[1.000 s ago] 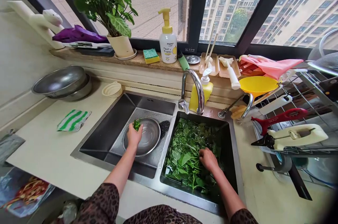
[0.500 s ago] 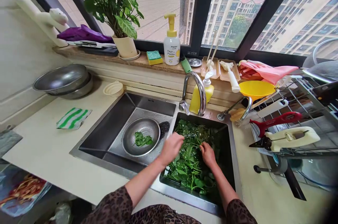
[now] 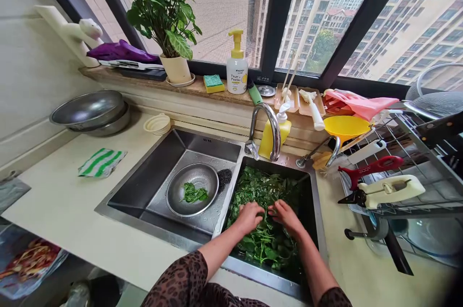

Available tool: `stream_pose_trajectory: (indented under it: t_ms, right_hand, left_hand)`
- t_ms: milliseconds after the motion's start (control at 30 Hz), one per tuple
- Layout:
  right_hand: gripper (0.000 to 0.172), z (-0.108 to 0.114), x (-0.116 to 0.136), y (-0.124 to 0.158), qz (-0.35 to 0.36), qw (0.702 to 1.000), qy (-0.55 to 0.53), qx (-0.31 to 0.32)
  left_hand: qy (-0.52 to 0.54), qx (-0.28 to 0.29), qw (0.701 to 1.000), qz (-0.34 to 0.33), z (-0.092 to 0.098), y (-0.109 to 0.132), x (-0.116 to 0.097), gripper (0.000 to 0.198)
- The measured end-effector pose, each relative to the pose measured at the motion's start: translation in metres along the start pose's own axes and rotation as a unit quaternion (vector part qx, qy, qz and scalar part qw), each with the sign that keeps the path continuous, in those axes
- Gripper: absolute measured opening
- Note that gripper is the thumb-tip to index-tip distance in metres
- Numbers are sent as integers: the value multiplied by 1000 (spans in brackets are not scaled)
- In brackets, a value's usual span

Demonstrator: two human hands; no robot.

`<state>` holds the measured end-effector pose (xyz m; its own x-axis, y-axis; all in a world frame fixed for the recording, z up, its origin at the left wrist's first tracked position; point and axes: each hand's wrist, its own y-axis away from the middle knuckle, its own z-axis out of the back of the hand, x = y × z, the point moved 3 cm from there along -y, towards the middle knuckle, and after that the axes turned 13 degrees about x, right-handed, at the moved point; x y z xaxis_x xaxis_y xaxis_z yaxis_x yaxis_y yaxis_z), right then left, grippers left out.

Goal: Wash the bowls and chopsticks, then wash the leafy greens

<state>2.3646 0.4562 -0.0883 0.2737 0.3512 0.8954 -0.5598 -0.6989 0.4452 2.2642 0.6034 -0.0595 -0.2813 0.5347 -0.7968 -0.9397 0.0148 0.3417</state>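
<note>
My left hand (image 3: 249, 217) moves from the steel colander (image 3: 206, 177) to the wet leafy greens (image 3: 262, 186) beside my right hand (image 3: 285, 217); fingers of both hands half-curled among leaves, grip indeterminate.

Bright daylight pours through the large windows (image 3: 318, 18), lighting the counter evenly with only soft shadows. The leafy greens (image 3: 264, 191) lie in deeper shade within the sink (image 3: 144, 231), while the chrome faucet (image 3: 277, 128) catches small highlights. Wide-angle distortion bows the window frames near the edges, and a dark vignette shades the lower right corner.
</note>
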Motion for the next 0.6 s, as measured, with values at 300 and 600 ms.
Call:
stream_pose_trajectory:
  t_ms: [300,600]
  right_hand:
    - [33,-14,52,35,35,921,-380,82]
    - [40,-14,41,32,-24,960,-278,22]
  left_hand:
    - [114,-64,975,-177,16,12,-20,58]
    - [191,-57,976,-89,13,3,-3,26]
